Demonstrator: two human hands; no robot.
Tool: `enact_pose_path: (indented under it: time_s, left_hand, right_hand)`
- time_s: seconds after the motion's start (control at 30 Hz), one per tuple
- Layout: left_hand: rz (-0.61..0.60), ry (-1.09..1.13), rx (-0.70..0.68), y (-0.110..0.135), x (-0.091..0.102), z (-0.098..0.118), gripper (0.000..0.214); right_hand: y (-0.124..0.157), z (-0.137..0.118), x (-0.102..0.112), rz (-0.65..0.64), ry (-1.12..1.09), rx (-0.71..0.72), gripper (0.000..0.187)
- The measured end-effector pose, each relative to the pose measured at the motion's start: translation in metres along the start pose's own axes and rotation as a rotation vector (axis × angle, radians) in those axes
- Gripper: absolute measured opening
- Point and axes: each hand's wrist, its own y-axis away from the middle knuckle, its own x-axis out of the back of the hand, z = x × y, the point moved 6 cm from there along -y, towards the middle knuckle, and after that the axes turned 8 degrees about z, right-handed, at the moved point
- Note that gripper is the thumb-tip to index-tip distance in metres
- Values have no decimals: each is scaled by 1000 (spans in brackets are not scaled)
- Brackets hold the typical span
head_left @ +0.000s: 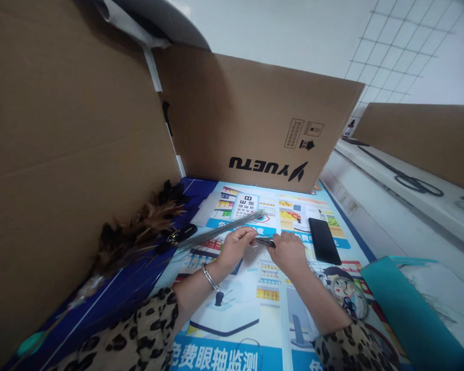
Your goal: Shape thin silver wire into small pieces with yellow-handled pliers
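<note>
Over mat (245, 301): pinching something indistinct in left hand (235, 246), gripping pliers (266, 241) in right hand (289, 252), close, presumably for control.

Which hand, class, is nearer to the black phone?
Right. The right hand is just left of the black phone, not touching it; the left hand is farther left, beyond the right.

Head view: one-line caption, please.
Right hand holds a slim dark tool near the left hand, thin wires and black phone nearby.
</note>
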Motion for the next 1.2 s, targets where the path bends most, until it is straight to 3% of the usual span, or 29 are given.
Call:
enact_pose_path:
  time_s: [0.9, 1.2]
  left_hand:
    - [24, -45, -27, 0, 1, 3, 23]
    - [-53, 50, -11, 2, -4, 6, 23]
  right_hand:
    - [0, 0, -11, -24, -12, -20, 33]
    - [1, 6, -29, -29, -244, -86, 22]
